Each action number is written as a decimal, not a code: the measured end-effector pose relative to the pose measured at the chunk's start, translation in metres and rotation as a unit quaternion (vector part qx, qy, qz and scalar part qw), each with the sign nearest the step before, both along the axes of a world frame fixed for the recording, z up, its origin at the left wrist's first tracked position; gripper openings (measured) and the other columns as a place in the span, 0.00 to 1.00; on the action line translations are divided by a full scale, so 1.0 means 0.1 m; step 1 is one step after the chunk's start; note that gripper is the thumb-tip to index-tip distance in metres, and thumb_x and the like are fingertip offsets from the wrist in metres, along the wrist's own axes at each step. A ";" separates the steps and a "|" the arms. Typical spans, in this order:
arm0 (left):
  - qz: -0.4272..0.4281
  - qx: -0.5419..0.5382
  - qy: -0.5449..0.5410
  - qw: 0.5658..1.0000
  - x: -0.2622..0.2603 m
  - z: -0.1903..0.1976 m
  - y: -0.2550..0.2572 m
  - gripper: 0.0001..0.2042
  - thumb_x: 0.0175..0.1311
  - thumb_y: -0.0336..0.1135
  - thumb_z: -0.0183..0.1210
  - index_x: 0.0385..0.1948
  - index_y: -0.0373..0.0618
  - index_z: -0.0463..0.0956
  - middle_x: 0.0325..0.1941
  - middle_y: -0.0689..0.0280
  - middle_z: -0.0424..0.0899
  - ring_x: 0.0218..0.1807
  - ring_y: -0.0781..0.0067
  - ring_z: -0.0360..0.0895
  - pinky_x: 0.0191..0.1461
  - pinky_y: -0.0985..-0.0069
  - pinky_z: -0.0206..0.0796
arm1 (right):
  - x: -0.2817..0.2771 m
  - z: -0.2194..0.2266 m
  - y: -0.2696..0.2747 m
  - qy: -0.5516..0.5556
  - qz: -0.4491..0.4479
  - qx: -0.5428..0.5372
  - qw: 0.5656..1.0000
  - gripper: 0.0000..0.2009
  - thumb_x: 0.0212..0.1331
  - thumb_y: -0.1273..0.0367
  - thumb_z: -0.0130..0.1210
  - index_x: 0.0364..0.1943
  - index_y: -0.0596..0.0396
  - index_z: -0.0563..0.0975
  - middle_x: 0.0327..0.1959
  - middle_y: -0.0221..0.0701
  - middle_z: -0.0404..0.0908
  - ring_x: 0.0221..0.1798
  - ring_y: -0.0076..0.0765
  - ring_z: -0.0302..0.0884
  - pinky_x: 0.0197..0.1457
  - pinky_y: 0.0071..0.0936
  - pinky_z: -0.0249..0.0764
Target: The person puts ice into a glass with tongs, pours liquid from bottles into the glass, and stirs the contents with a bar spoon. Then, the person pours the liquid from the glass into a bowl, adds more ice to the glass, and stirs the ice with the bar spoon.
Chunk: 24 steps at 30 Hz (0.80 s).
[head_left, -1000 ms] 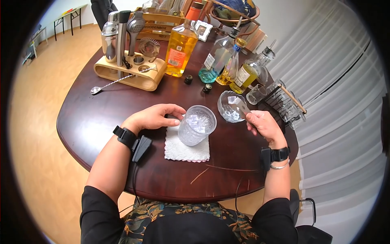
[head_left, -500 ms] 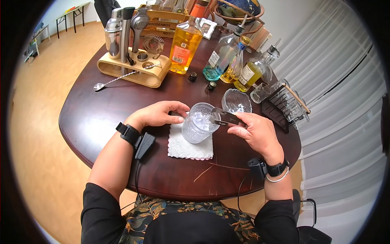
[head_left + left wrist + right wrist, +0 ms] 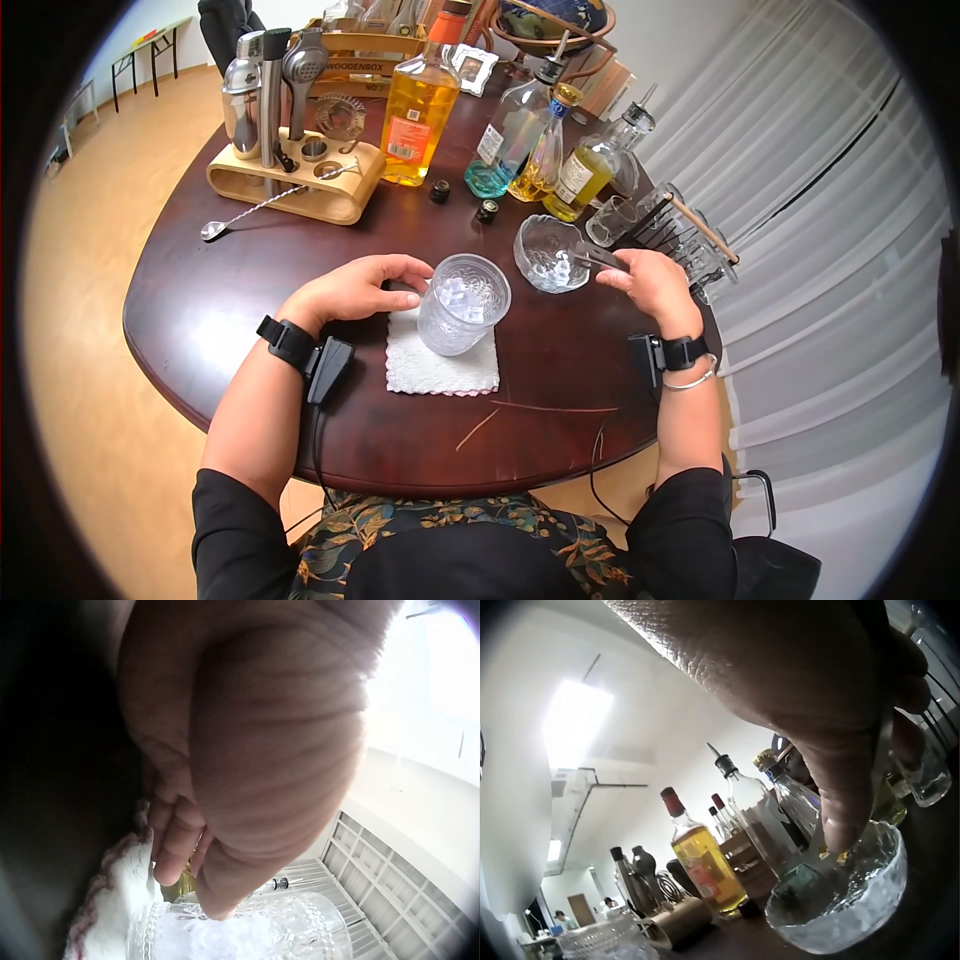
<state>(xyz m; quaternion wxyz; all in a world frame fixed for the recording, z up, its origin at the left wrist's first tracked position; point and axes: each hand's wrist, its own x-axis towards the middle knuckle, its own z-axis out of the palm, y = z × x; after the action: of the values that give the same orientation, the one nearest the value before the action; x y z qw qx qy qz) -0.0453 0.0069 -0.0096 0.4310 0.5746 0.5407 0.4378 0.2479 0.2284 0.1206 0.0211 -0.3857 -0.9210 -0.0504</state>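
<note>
A patterned clear glass (image 3: 463,318) holding ice cubes stands on a folded white cloth (image 3: 440,370). My left hand (image 3: 360,288) is beside it, thumb and fingers loosely spread at its left side; in the left wrist view the thumb tip (image 3: 219,907) overlaps the glass. My right hand (image 3: 660,288) pinches metal ice tongs (image 3: 602,257), whose tips reach over the clear glass bowl (image 3: 530,245). Pieces of ice (image 3: 556,270) lie in that bowl. From the right wrist, the fingers hang just above the bowl's rim (image 3: 832,930).
Behind stand a bottle of amber liquid (image 3: 418,120) and several other bottles. Two dark caps lie before them. A wooden bar-tool stand (image 3: 345,205) with a bar spoon (image 3: 265,203) across it is at left. A rack of small glasses (image 3: 690,245) borders the right side.
My right hand brought the tongs from the bowl to the glass, then back to the bowl. The left hand has stayed beside the glass. The head view shifted slightly.
</note>
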 end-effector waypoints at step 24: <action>-0.013 0.009 -0.002 1.000 -0.01 -0.02 0.02 0.22 0.64 0.33 0.59 0.59 0.39 0.68 0.53 0.63 0.79 0.55 0.76 0.72 0.60 0.75 0.64 | -0.44 -0.21 0.13 -0.221 -0.013 0.110 0.969 0.20 0.45 0.51 0.66 0.31 0.55 0.84 0.31 0.38 0.84 0.39 0.42 0.83 0.40 0.33 0.76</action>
<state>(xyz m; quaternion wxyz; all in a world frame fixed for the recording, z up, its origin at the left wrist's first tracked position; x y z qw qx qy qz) -0.0467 0.0089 -0.0112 0.4326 0.5847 0.5278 0.4387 0.2043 0.2413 0.0997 -0.1419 -0.3726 -0.8864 -0.2353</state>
